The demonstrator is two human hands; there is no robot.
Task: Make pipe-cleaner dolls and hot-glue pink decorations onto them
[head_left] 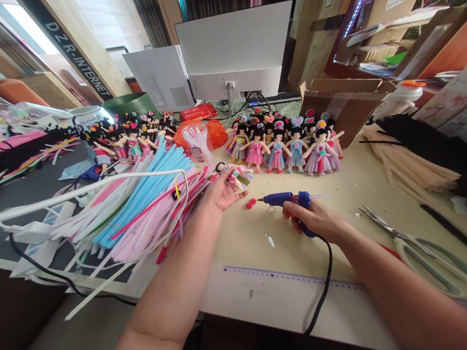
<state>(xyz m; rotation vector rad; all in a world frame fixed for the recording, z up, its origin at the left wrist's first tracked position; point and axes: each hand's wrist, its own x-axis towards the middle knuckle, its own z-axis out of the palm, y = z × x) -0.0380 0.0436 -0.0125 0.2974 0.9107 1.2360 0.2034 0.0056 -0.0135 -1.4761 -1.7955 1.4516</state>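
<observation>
My left hand (222, 192) is turned palm up, its thumb over a small pipe-cleaner doll (241, 176) with a pastel skirt. The doll lies sideways across the fingers and partly hides them. My right hand (304, 214) grips a blue hot glue gun (282, 198) by its handle, nozzle pointing left. Just off the nozzle tip, small red pompoms (249, 205) sit on the table. A clear glue stick (321, 196) sticks out of the gun's back, and its black cord (326, 282) runs down over the table edge.
Finished dolls (288, 148) stand in rows at the back, with more dolls (133, 141) at left. Bundled pipe cleaners (146, 194) cover the left side beside a white cable (91, 183). Scissors (404, 238) lie right; a ruler (277, 275) lies along the front.
</observation>
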